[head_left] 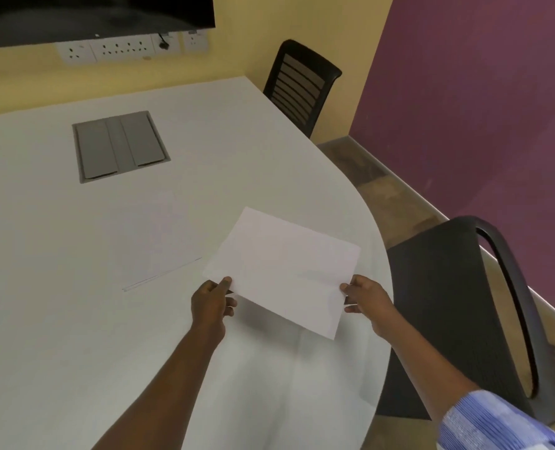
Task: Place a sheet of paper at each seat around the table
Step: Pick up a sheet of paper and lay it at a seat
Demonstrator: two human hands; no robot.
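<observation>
A white sheet of paper (282, 267) hovers just above the white table (75, 254), near its curved right edge. My left hand (212, 303) pinches the sheet's near left corner. My right hand (368, 303) pinches its near right edge. A second sheet, or a small pile (159, 241), lies flat on the table to the left, faint against the white top. A black chair (464, 303) stands at the table's right edge beside the held sheet. Another black chair (302, 86) stands at the far right corner.
A grey cable hatch (120, 146) is set into the table's middle. On the yellow wall behind hang power sockets (130, 48) and a dark screen (91, 14). A purple wall (480, 108) runs along the right, with a strip of floor between it and the table.
</observation>
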